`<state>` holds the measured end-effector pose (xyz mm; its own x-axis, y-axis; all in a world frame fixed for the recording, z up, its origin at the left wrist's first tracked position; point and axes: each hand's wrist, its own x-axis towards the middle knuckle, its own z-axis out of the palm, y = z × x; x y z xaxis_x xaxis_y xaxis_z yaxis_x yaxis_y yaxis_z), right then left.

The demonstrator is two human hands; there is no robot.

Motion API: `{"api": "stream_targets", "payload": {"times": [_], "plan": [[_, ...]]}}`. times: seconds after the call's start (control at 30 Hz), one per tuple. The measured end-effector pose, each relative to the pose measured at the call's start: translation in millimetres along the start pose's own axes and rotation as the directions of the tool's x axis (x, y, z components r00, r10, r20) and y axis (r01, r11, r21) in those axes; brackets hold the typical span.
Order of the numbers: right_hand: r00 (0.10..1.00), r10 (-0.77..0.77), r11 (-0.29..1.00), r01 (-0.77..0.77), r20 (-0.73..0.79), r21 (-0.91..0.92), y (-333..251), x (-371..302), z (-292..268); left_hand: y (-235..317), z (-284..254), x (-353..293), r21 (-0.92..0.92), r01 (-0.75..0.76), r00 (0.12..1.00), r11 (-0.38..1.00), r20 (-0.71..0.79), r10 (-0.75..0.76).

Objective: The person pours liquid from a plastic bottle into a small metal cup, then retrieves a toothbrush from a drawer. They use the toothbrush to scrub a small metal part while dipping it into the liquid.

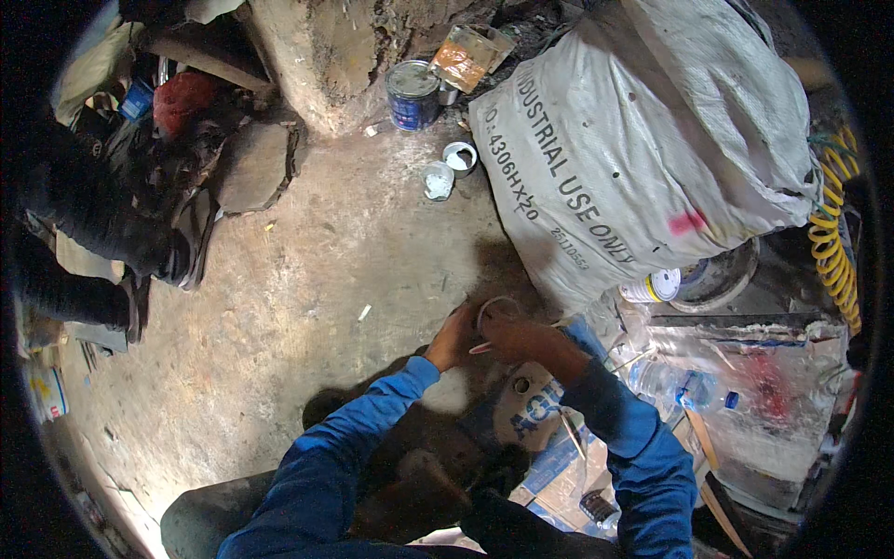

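Blue can (413, 97): one, upright, well clear of my hands. Left hand (453, 337): fingers bent beside the loop; grip, I cannot tell. Thin pale loop (480, 320): one, between my hands. Right hand (523, 337): overlapping the loop; fingertips hidden, grip likewise uncertain. Handling, I judge: steady one side, ease the other gently. White sack (643, 168): one, beyond.

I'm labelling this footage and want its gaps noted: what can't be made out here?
All in the head view:
Thin curved item: partly covered by the left hand and right hand; its full shape and each hand's grip are unclear.
White woven sack: its fabric hides any contents.
Another person's legs: cut off by the dark left rim.
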<state>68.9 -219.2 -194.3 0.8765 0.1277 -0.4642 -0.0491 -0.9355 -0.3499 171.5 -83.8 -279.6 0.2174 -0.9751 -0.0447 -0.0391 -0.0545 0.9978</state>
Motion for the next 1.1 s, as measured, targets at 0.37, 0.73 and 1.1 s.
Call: {"api": "stream_targets", "payload": {"times": [0.37,0.73,1.1], "plan": [[0.965,0.109,0.965,-0.161,0.238,0.209,23.1,16.0,-4.9,13.6,-8.0,13.6,0.198,-0.110,0.983,0.974,-0.121,0.135],[0.993,0.022,0.911,0.027,-0.114,0.411,57.5,5.4,25.5,-15.4,7.3,29.3,-0.467,0.075,0.972,0.881,-0.162,-0.168],[0.977,0.198,0.259,0.021,-0.074,0.966,42.1,-28.4,-32.6,10.7,-2.8,25.7,0.288,0.032,0.963,0.957,-0.265,0.047]]}}
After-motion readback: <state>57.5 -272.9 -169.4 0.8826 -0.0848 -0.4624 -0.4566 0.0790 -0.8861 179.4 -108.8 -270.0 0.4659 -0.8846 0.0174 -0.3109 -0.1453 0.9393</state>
